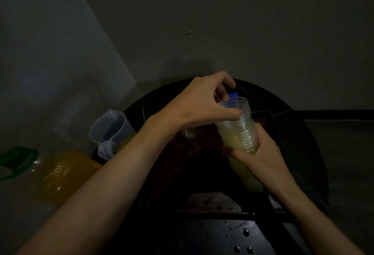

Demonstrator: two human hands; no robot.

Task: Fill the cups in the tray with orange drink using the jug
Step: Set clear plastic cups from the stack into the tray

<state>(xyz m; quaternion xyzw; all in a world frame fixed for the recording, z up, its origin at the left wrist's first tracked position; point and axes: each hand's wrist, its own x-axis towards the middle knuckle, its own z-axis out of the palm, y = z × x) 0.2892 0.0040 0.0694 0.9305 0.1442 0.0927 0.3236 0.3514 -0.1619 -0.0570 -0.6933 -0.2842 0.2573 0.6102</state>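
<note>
The scene is dim. My right hand grips the lower part of a stack of clear plastic cups with yellowish liquid showing near the bottom. My left hand pinches the rim of the top cup in that stack. Both hands hover above a dark tray on a round black table. One small clear cup stands in the tray under my left wrist. A clear plastic jug with a handle stands at the table's left edge, a little orange drink visible low inside it.
A large bottle of orange drink with a green cap lies at the left, below the table edge. Water drops dot the near table surface. Grey walls rise behind the table.
</note>
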